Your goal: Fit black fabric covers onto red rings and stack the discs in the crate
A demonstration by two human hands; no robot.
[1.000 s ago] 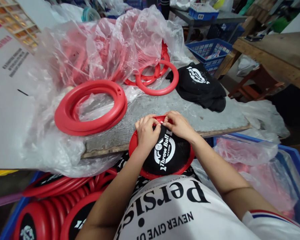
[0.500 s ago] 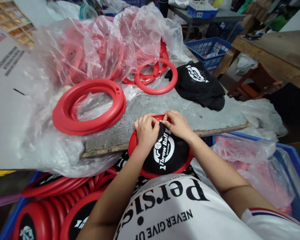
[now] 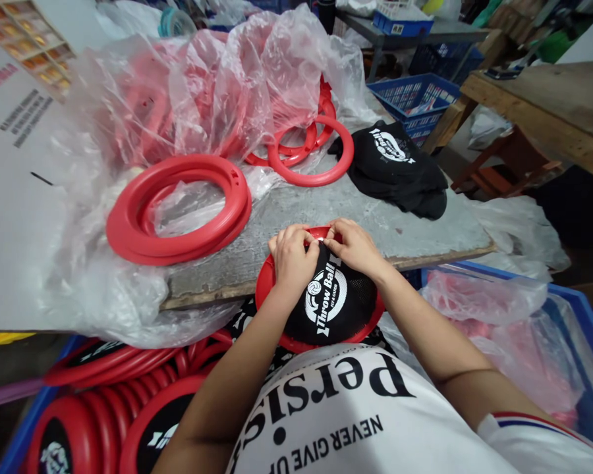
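Note:
A round throw-and-catch disc (image 3: 346, 299), with a red rim and black mesh printed "Throw Ball", leans between my body and the table's front edge. My left hand (image 3: 295, 253) is closed on the upper left of its rim, thumb and fingers pinching near the mesh edge. Opposite it, my right hand (image 3: 350, 245) pinches the same rim at the upper right. The fingertips of both hands nearly meet at the top of the disc, where a bit of red rim shows between them. Exactly what the fingertips press is too small to see.
Stacked red rings (image 3: 178, 253) lie left on the grey table (image 3: 286, 210), behind them a clear plastic bag (image 3: 217, 85) of rings. One loose ring (image 3: 311, 179) lies near black mesh covers (image 3: 400, 171). Finished discs (image 3: 74, 428) fill a crate lower left; a blue crate (image 3: 568, 296) stands right.
Both hands stay at the top of the disc with only slight finger movement. The whole view has shifted very slightly.

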